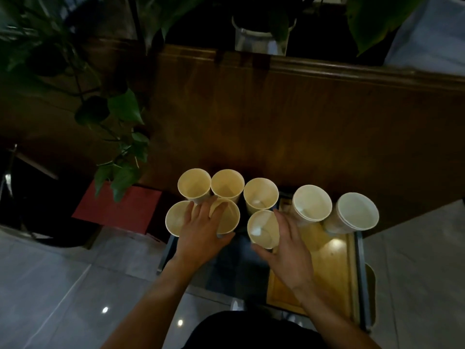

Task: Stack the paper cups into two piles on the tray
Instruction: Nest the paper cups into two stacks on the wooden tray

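While both hands (201, 233) grip cups (263, 229), the tray's (329, 270) near half lies bare.

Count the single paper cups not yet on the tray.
6: two at the back left, two under the left hand, one centre back, one in the right hand.

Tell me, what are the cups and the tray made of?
The cups, like the one held in the right hand, cup, look like thin paper: matte cream walls with rolled rims. The tray looks like wood: yellow-brown with faint grain and a slight shine where light reflects, so probably varnished. Its dark edge could be metal or plastic; I cannot tell.
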### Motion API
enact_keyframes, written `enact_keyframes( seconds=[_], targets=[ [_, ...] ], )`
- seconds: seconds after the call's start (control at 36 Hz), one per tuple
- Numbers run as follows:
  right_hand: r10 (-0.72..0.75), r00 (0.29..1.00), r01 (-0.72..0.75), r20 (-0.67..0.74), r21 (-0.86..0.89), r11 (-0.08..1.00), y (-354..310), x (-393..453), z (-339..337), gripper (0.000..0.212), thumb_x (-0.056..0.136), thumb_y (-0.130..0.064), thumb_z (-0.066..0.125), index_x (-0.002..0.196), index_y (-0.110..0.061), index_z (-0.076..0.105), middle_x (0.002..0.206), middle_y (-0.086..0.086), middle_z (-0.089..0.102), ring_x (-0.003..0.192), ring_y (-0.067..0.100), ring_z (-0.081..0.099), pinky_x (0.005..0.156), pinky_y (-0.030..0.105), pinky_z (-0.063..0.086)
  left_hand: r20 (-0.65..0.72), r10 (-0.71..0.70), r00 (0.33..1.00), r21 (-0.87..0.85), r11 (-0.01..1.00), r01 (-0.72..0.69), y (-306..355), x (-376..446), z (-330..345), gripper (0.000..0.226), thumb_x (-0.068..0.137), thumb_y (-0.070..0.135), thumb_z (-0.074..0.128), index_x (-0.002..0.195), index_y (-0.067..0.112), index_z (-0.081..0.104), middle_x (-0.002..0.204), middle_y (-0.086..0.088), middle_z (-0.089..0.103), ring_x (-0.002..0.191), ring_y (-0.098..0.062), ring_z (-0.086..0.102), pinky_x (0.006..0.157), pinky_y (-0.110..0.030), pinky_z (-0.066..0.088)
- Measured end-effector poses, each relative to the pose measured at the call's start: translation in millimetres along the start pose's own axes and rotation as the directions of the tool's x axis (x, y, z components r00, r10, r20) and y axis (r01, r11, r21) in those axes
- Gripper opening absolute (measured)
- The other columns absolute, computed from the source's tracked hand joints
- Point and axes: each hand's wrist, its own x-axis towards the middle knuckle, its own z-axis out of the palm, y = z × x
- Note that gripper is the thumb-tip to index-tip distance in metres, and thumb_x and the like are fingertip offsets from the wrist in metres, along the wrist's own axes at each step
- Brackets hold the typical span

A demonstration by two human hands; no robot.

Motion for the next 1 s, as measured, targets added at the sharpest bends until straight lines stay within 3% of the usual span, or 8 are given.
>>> enact_keyframes(
  seconds=[0.44,0.58,0.78,0.92,1.0],
  targets=[
    [-0.009,0.999,0.007,0.040,0.034,0.999,3.6,-3.1,-2.0,0.096,0.068,-0.066,0.067,0.145,-0.036,0.020,0.149,-0.015,0.019,0.132,0.012,0.037,0.092,0.026,0.045,-0.015,0.006,1.000,-0.117,0.993,-0.007,1.9,-2.6,2.0,0.078,0.077,0.059,0.068,0.140,0.026,0.038,0.146,-0.005,0.042,0.133,-0.030,0.042,0.105,-0.049,0.042],
    [0.009,0.999,-0.013,0.033,0.121,0.993,4.5,-11.4,-14.6,0.095,0.064,-0.069,0.063,0.144,-0.042,0.019,0.145,-0.024,0.016,0.124,-0.001,0.031,0.092,0.017,0.034,-0.057,-0.002,0.998,-0.201,0.979,-0.009,13.1,-13.9,-7.8,0.079,0.076,0.063,0.066,0.140,0.026,0.038,0.143,-0.007,0.045,0.127,-0.029,0.047,0.099,-0.047,0.044],
    [0.036,0.999,-0.037,0.007,0.223,0.974,9.5,-26.9,-47.0,0.092,0.058,-0.071,0.065,0.139,-0.050,0.025,0.136,-0.032,0.017,0.122,-0.005,0.030,0.087,0.008,0.027,-0.015,-0.074,0.997,-0.338,0.939,0.065,29.9,-23.2,-21.3,0.086,0.067,0.063,0.062,0.142,0.034,0.034,0.140,0.000,0.037,0.127,-0.027,0.036,0.098,-0.044,0.039],
    [0.040,0.999,-0.035,-0.016,0.240,0.970,20.4,-40.3,-73.7,0.084,0.057,-0.072,0.065,0.125,-0.071,0.015,0.126,-0.036,0.017,0.115,-0.012,0.025,0.086,0.010,0.027,-0.052,-0.053,0.997,-0.410,0.912,0.027,48.3,-24.8,-31.1,0.078,0.068,0.057,0.061,0.140,0.040,0.034,0.138,0.003,0.035,0.125,-0.025,0.033,0.098,-0.041,0.036],
    [0.056,0.997,-0.041,-0.044,0.283,0.958,30.9,-49.5,-89.3,0.085,0.063,-0.061,0.073,0.131,-0.063,0.023,0.126,-0.034,0.021,0.117,-0.011,0.027,0.093,0.013,0.029,-0.100,-0.030,0.995,-0.431,0.902,-0.016,61.3,-24.4,-36.7,0.074,0.071,0.056,0.058,0.140,0.042,0.035,0.136,0.006,0.037,0.124,-0.022,0.033,0.098,-0.038,0.031]
  ],
)
